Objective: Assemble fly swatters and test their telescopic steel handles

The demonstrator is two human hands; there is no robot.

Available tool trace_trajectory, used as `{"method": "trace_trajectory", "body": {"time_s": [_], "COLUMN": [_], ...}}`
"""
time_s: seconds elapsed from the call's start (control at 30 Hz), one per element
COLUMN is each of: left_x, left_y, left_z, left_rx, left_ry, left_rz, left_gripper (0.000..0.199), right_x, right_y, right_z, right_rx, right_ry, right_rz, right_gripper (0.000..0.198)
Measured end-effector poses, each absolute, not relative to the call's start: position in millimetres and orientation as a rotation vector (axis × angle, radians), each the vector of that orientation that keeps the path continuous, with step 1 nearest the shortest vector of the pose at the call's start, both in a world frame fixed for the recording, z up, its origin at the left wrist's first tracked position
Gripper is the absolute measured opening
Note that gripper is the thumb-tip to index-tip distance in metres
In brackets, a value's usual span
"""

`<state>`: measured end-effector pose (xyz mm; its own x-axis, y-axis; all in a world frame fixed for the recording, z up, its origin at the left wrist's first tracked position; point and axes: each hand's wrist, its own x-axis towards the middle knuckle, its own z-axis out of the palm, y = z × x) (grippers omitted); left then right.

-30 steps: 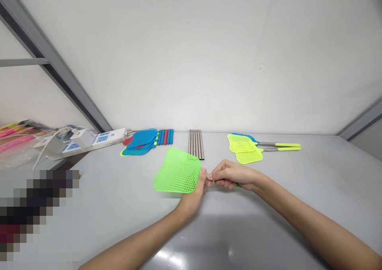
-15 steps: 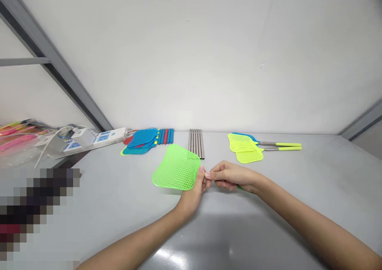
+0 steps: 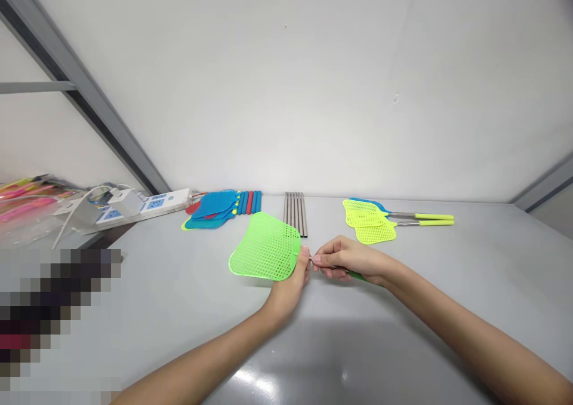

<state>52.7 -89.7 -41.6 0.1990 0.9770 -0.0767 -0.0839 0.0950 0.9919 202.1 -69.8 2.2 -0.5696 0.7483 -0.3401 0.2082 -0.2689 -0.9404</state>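
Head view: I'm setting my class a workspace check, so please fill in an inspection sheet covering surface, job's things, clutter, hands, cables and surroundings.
Surface: grey tabletop, bearing stacked swatter heads, blue and red grips, metal tubes in a row, yellow fly swatters overlapping at right.
Job's things: green fly-swatter head, raised; thin metal shaft; green strip beyond the right palm.
Clutter: pink and yellow items at far left, blurred.
Hands: left hand grips the green fly-swatter head's neck; right hand pinches the shaft.
Cables: white cable by the power strip.
Surroundings: white wall, grey frame bar; lower left is pixelated.
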Motion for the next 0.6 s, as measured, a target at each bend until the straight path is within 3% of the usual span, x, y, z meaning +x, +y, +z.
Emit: {"method": "trace_trajectory", "body": {"time_s": [0.33,0.6], "left_x": [46.5,46.6], "left_y": [-93.6,-94.2], "left_z": [-38.8,-44.9], "left_rx": [1.582,1.573], "left_ry": [0.938,0.942], "left_rz": [0.951,0.937], "left_gripper": [0.040,0.039], "right_x": [204.1,203.5], "right_y": [-72.7,-73.0], "right_z": [7.0,5.5], "right_rx": [-1.110,-1.079], "right_ry": [-1.415,-1.362], "right_rz": [2.168,2.251], "right_gripper": [0.020,0.017]}}
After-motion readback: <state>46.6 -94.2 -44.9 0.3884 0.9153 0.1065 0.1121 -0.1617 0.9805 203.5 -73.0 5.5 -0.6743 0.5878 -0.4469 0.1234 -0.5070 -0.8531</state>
